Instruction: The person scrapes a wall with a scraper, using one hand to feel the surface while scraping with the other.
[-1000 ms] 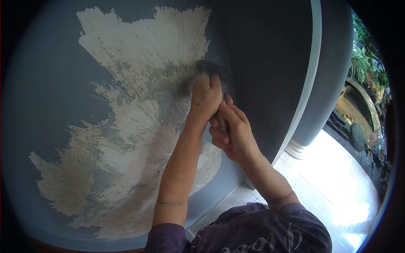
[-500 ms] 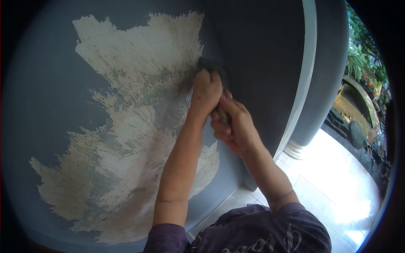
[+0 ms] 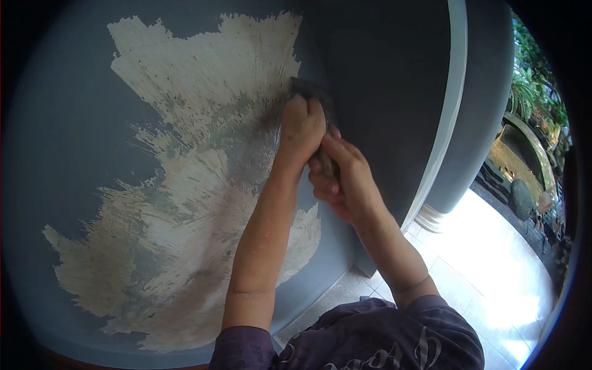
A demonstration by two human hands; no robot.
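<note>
A dark, flat-headed scraping tool (image 3: 308, 87) lies against the wall at the right edge of a rough, pale bare patch (image 3: 185, 185). Gray paint (image 3: 61, 135) surrounds the patch. My left hand (image 3: 302, 126) is closed on the upper part of the tool, near its head. Just below and to the right, my right hand (image 3: 345, 172) wraps round the tool's handle. The two hands touch. The tool's head is dark and slightly blurred, and its edge is partly hidden by my left hand.
To the right stands a dark gray wall section with a pale vertical trim (image 3: 453, 80) and a rounded gray column (image 3: 481, 117). White floor tiles (image 3: 475, 265) lie at the lower right. Beyond them are green plants (image 3: 536, 68), stones and a curved basin rim (image 3: 536, 145).
Both hands and the tool have shifted very slightly upward along the wall. The grip looks the same.
</note>
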